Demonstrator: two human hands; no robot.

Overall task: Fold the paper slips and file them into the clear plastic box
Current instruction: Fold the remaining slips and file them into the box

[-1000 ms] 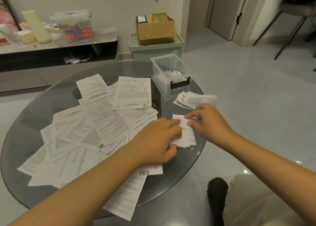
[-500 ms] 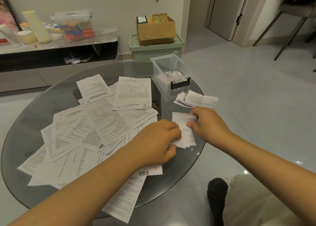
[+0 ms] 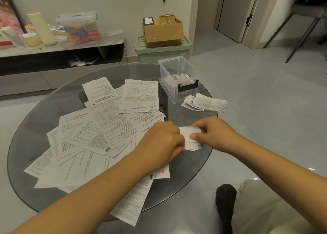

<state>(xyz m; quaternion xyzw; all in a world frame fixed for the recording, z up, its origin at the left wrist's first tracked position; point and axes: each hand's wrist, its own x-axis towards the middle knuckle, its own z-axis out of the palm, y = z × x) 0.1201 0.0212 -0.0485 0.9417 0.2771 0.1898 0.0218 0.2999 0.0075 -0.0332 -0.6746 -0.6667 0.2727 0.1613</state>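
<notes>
In the head view, the only one given, the person's two hands meet right of centre in the frame over a small folded slip [image 3: 192,136] that lies on the glass table [image 3: 24,141] near its right-hand rim; the left hand [image 3: 159,141] has its fingers curled down onto the slip's left edge, apparently pinning it so that it cannot slide on the smooth glass, while the right hand [image 3: 212,132] pinches the slip's upper flap between thumb and fingers, seemingly to bring one layer over another; the fold looks well under way, since the paper already shows several stacked layers at its lower edge. The clear plastic box [image 3: 178,78] stands in the upper centre-right of the frame, lid off and black latch toward the person, with a row of folded slips standing inside it, so part of the filing is judged done; it sits just above the hands, likely so each finished slip has a short way to go. Just beside the box, to its lower right, a few part-folded slips [image 3: 205,102] lie flat (whether they wait for another crease cannot be told). A wide heap of unfolded sheets [image 3: 99,132] covers the centre-left of the table, within the left arm's reach, which suggests that much of the work remains.
</notes>
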